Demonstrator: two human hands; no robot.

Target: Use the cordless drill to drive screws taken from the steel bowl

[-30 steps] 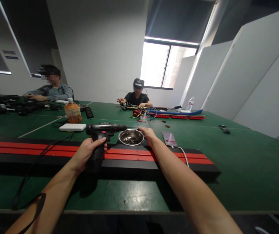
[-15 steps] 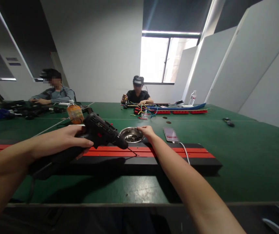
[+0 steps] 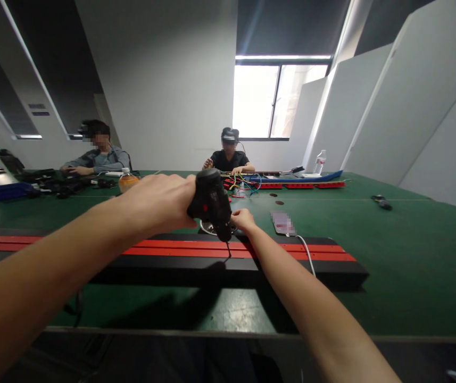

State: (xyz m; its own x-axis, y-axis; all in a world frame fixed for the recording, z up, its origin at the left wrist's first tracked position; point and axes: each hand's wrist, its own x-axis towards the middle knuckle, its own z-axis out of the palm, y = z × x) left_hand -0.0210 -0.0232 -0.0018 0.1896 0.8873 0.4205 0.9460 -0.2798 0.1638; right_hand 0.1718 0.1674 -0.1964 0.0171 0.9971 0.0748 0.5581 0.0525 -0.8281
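My left hand [image 3: 172, 199] is wrapped round the handle of a black power drill [image 3: 214, 205]. The drill stands nearly upright, its thin bit [image 3: 228, 249] pointing down at the red strip along a long black-and-red bar [image 3: 283, 252]; the tip meets the strip near its front edge. Behind the drill sits a small metal bowl [image 3: 207, 227], mostly hidden, with dark small parts in it. My right hand [image 3: 244, 219] has its fingers closed at the bowl's right rim, its fingertips partly behind the drill.
A phone [image 3: 282, 223] with a white cable [image 3: 305, 250] lies right of the bowl. An orange drink bottle [image 3: 127, 181] stands behind my left hand. Across the green table [image 3: 411, 255], two people sit; before one lie coloured wires [image 3: 246, 183] and a long blue bar [image 3: 323, 176].
My left hand has swung the drill from a low slant to nearly upright, with the bit tip staying at about the same spot on the strip. My right hand stays by the bowl.
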